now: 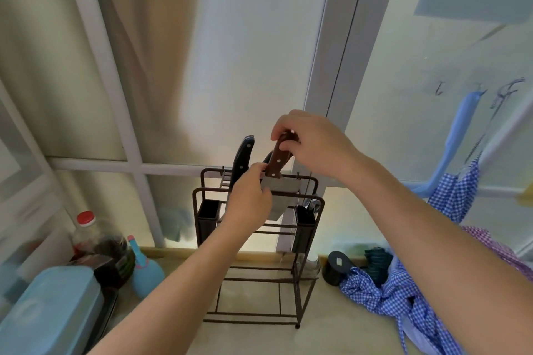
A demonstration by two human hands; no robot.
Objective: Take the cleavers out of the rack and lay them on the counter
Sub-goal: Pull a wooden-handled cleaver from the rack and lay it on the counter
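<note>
A dark metal wire rack (300, 282) stands on the beige counter (331, 326) against the window. My right hand (311, 147) grips the brown wooden handle of a cleaver (281, 196), whose steel blade sits partly inside the rack's top slots. My left hand (249, 199) pinches the blade's upper left corner just below the handle. A second cleaver with a black riveted handle (243, 157) stands upright in the rack to the left. Another dark handle peeks out behind the brown one.
Left of the rack are a red-capped bottle (86, 227), a light blue spray bottle (145, 274) and a blue plastic box (49, 311). To the right lie a black round object (336, 266) and blue checked cloth (403, 305). Black cups hang on the rack's sides.
</note>
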